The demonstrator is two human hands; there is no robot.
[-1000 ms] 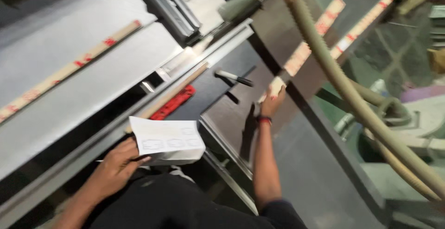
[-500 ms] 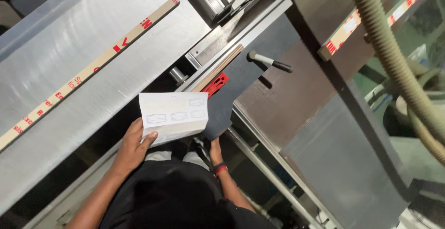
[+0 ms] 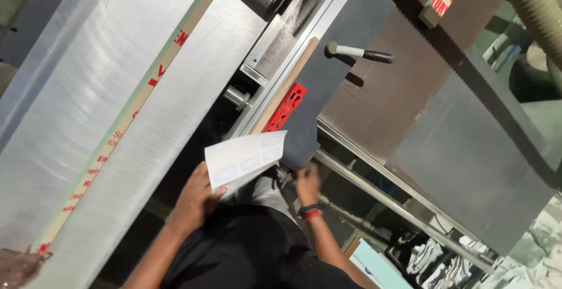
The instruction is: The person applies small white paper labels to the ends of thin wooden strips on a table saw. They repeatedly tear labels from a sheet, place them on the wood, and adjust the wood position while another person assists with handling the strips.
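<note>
The left hand [image 3: 196, 198] is closed on the lower corner of a white paper sheet [image 3: 246, 159], thumb on top, holding it up tilted in front of the body; the sheet carries faint printed boxes and sits near the middle of the view, just above the person's dark shirt [image 3: 246, 248]. At about three o'clock from that sheet, the right hand [image 3: 307, 183] is blurred, raised close to the lower edge of a dark grey panel [image 3: 333, 90], with a red and black band on its wrist; whether its fingers are wide or narrow, and whether they touch the panel, I cannot tell. At twelve o'clock from the sheet a red plastic piece [image 3: 285, 106] lies along a pale strip of plywood edge [image 3: 293, 78] that runs up toward one o'clock. Farther up at one o'clock a lever with a round grey knob and black grip [image 3: 358, 52] lies across the grey panel, next to a brown board [image 3: 404, 61]. The broad brushed metal surface [image 3: 76, 90] fills the nine to eleven o'clock side, crossed by a long pale tape strip with red marks [image 3: 137, 99]. At two o'clock a thick beige hose [image 3: 535, 2] curves along the top corner. At seven o'clock, in the bottom corner, part of another person's hand [image 3: 17, 267] rests at the edge of the metal surface.
</note>
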